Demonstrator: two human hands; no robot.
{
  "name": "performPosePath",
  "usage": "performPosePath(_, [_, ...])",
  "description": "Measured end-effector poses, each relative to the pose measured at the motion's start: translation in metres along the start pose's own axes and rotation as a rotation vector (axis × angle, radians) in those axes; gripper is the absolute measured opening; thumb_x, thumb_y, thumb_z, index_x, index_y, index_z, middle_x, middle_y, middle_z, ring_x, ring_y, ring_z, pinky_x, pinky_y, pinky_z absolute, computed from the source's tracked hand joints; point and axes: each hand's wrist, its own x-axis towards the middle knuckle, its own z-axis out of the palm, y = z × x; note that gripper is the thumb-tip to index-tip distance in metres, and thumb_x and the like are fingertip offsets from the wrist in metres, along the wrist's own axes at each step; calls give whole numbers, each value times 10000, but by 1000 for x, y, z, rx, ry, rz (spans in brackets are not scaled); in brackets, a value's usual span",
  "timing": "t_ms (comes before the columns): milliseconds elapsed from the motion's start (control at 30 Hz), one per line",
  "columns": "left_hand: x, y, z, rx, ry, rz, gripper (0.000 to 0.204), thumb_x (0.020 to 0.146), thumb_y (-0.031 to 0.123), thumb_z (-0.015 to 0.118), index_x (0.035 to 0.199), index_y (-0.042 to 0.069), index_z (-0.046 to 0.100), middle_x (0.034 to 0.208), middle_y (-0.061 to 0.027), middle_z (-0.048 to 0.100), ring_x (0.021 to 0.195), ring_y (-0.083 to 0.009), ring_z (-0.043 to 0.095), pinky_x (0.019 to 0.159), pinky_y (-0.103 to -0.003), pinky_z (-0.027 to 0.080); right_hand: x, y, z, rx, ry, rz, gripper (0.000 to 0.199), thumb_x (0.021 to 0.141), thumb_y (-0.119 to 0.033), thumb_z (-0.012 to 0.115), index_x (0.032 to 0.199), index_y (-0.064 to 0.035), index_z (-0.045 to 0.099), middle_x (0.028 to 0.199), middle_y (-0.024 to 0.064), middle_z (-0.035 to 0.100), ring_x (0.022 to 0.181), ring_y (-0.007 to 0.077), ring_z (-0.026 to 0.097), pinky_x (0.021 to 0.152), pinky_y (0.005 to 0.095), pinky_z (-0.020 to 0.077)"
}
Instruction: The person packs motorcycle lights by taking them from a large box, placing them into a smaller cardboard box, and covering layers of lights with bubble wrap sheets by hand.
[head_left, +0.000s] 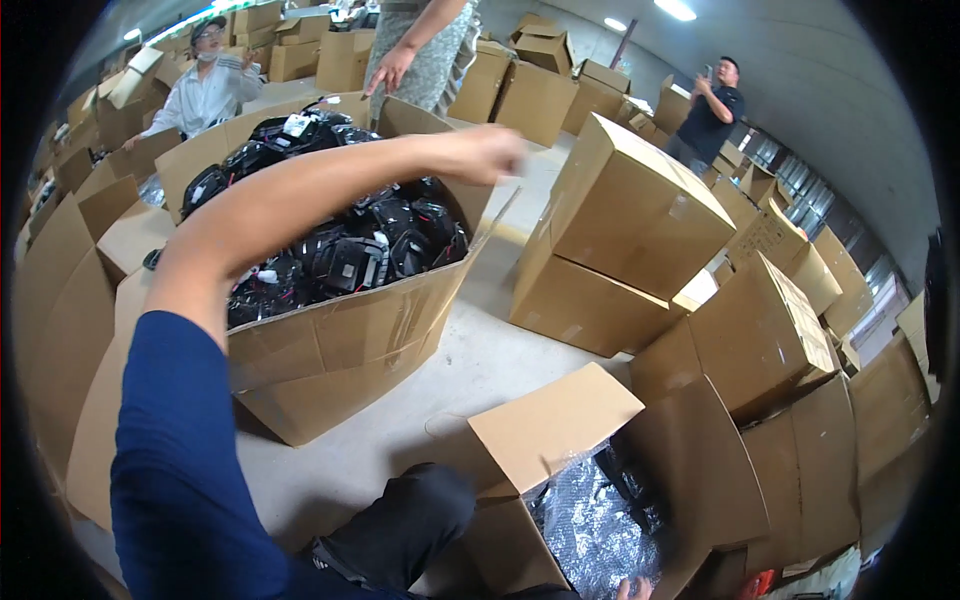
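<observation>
My left arm stretches across a large open carton (340, 345) heaped with black plastic-wrapped parts (350, 255), some with small white tags and connectors. Just past the carton's far right rim, my left hand (485, 155) is in the air, fingers curled in and blurred by motion. Whether it holds anything is hidden. At the bottom edge, only the fingertips of my right hand (634, 590) show, beside silvery bubble wrap (595, 525) in a smaller open carton (555, 420). Dark items lie beside and partly beneath the wrap. The rest of that hand is out of sight.
Two closed cartons (640, 215) stand stacked ahead on the right, with more cartons (755, 335) beyond. My bent knee (430, 510) is between the open cartons. One person (415, 60) stands behind the large carton, another (210, 85) at far left, a third (710, 115) at back right.
</observation>
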Motion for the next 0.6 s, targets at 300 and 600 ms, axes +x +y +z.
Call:
performPosePath(300, [-158, -99, 70, 619, -493, 2, 919, 750, 84, 750, 1557, 92, 309, 1584, -227, 333, 1330, -341, 507, 1020, -425, 487, -16, -146, -47, -17, -110, 97, 326, 875, -205, 735, 1096, 33, 705, 1038, 231, 710, 951, 393, 658, 876, 450, 512])
performPosePath(600, [-159, -135, 61, 210, -594, -117, 899, 691, 68, 805, 1490, 74, 394, 1411, -207, 487, 1276, -379, 543, 1034, -467, 488, 0, -174, -47, -96, -135, 280, 278, 919, -190, 653, 1106, 6, 716, 975, 205, 732, 908, 344, 689, 854, 410, 526])
